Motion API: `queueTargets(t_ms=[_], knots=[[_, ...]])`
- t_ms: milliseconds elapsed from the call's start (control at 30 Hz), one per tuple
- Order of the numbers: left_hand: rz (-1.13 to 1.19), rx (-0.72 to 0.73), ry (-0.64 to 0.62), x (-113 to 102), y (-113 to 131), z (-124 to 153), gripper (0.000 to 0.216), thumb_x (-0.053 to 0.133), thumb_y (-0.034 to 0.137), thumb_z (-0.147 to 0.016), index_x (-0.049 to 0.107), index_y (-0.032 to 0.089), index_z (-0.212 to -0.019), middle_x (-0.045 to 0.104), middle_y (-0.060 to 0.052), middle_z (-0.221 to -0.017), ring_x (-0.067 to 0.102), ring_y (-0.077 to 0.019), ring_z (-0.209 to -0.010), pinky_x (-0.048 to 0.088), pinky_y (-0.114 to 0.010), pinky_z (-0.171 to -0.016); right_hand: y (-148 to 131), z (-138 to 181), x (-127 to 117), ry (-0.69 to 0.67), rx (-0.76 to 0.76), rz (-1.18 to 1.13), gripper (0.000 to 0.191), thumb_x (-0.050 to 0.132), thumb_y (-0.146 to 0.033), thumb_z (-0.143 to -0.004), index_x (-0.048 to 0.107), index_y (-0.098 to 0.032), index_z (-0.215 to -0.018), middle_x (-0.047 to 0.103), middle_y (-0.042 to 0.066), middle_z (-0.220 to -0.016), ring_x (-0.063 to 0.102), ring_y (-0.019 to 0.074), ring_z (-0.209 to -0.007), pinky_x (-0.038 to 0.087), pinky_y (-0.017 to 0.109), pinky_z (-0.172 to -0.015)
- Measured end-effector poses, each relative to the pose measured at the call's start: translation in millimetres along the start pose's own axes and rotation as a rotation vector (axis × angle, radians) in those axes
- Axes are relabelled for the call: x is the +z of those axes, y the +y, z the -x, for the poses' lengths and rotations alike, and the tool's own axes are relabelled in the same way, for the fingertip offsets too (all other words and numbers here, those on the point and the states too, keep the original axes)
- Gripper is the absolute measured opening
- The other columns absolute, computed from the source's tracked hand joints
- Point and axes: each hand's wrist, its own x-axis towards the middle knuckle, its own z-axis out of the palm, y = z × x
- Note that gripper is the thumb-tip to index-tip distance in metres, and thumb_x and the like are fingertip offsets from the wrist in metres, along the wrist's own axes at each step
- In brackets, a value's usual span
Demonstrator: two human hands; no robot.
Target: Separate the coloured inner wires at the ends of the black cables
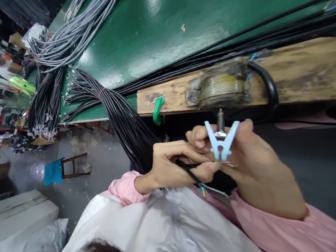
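Note:
My left hand [179, 161] is closed around a black cable [189, 169], thumb pressed along it. Thin coloured wires [205, 192] show at a cable end below the thumb. A light-blue V-shaped plastic clip [225, 147] stands in line with a metal shaft [220, 120], which juts from a tape-wrapped device [225, 84]. Around the clip curls my right hand [260, 167], fingers at its left arm and thumb at its right. Other stripped coloured wires [230, 165] lie at the clip's lower end, by my left thumb tip. Exact finger contact is partly hidden.
The device sits on a wooden beam [309, 74] along the green table [163, 33]. A tied black cable bundle [119, 122] hangs over the edge beside a green hook [158, 110]. Grey cables [85, 24] lie at the far left. A blue-seated stool [53, 171] stands on the floor.

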Motion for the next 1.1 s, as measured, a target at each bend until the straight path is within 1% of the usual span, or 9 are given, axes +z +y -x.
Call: queueTargets(t_ms=[200, 333, 467, 567, 633, 767, 867, 967, 1100], knots=[[0.002, 0.084, 0.009, 0.8, -3.1, 5.1, 0.040, 0.084, 0.042, -0.070, 0.063, 0.011, -0.054, 0.059, 0.000, -0.049, 0.050, -0.0026, -0.042, 0.036, -0.012, -0.042, 14.6, -3.3, -20.0, 0.025, -0.070, 0.062, 0.066, 0.068, -0.088, -0.053, 0.067, -0.022, -0.059, 0.055, 0.005, -0.045, 0.053, 0.0177, -0.037, 0.043, 0.028, -0.034], [0.059, 0.000, -0.094, -6.8, -4.1, 9.0, 0.042, 0.085, 0.046, -0.066, 0.065, 0.012, -0.054, 0.060, -0.001, -0.051, 0.051, -0.0028, -0.043, 0.038, -0.013, -0.043, 21.6, 9.9, -28.8, 0.111, -0.132, 0.061, 0.054, 0.074, -0.078, -0.058, 0.066, -0.025, -0.055, 0.057, 0.005, -0.047, 0.052, 0.0165, -0.037, 0.042, 0.027, -0.034], [0.252, -0.350, -0.273, -30.0, -8.0, 3.6, 0.044, 0.088, 0.049, -0.060, 0.068, 0.010, -0.062, 0.065, -0.003, -0.065, 0.061, -0.0071, -0.053, 0.049, -0.017, -0.052, 25.9, 29.5, -36.9, 0.280, -0.145, 0.196, 0.045, 0.084, -0.069, -0.053, 0.071, -0.026, -0.058, 0.062, 0.006, -0.053, 0.057, 0.0158, -0.045, 0.047, 0.025, -0.041], [0.355, -0.676, -0.335, -47.1, -11.1, -5.6, 0.052, 0.095, 0.048, -0.045, 0.068, 0.010, -0.066, 0.061, 0.000, -0.059, 0.055, -0.0045, -0.047, 0.044, -0.016, -0.047, 33.0, 42.2, -35.2, 0.441, -0.185, 0.405, 0.049, 0.083, -0.072, -0.049, 0.073, -0.026, -0.062, 0.065, 0.007, -0.058, 0.058, 0.0144, -0.048, 0.044, 0.022, -0.042], [0.427, -0.759, -0.341, -52.6, -10.7, -9.2, 0.057, 0.098, 0.045, -0.031, 0.067, 0.010, -0.065, 0.059, 0.001, -0.057, 0.054, -0.0041, -0.050, 0.043, -0.015, -0.049, 38.2, 48.9, -28.5, 0.489, -0.247, 0.546, 0.047, 0.081, -0.071, -0.056, 0.071, -0.026, -0.065, 0.066, 0.006, -0.061, 0.057, 0.0135, -0.050, 0.044, 0.023, -0.044], [0.438, -0.691, -0.286, -49.6, -2.0, -1.7, 0.055, 0.093, 0.055, -0.043, 0.067, 0.010, -0.059, 0.059, -0.001, -0.061, 0.057, -0.0049, -0.057, 0.046, -0.016, -0.055, 42.6, 57.9, -8.9, 0.413, -0.457, 0.708, 0.024, 0.073, -0.047, -0.081, 0.069, -0.026, -0.070, 0.065, 0.002, -0.064, 0.055, 0.0127, -0.050, 0.043, 0.025, -0.046], [0.355, -0.633, -0.159, -43.4, 6.2, 11.3, 0.055, 0.088, 0.061, -0.053, 0.067, 0.010, -0.061, 0.060, -0.001, -0.062, 0.056, -0.0036, -0.055, 0.044, -0.015, -0.054, 40.5, 62.1, 2.0, 0.371, -0.633, 0.799, 0.006, 0.070, -0.026, -0.084, 0.069, -0.027, -0.079, 0.067, 0.000, -0.070, 0.058, 0.0129, -0.055, 0.044, 0.026, -0.048], [0.312, -0.621, -0.067, -38.4, 11.0, 20.1, 0.059, 0.086, 0.064, -0.054, 0.064, 0.010, -0.061, 0.059, 0.000, -0.060, 0.052, -0.0023, -0.051, 0.042, -0.014, -0.051, 37.4, 65.7, 6.9, 0.369, -0.742, 0.880, 0.008, 0.069, -0.019, -0.086, 0.067, -0.028, -0.085, 0.067, 0.001, -0.076, 0.059, 0.0133, -0.061, 0.045, 0.027, -0.052], [0.287, -0.613, -0.062, -33.5, 11.5, 22.9, 0.061, 0.084, 0.066, -0.054, 0.061, 0.009, -0.059, 0.055, 0.002, -0.056, 0.044, -0.0001, -0.045, 0.040, -0.014, -0.047, 33.4, 68.0, 11.9, 0.405, -0.821, 0.949, 0.015, 0.068, -0.014, -0.086, 0.066, -0.028, -0.093, 0.065, 0.002, -0.083, 0.058, 0.0131, -0.065, 0.046, 0.027, -0.053]])
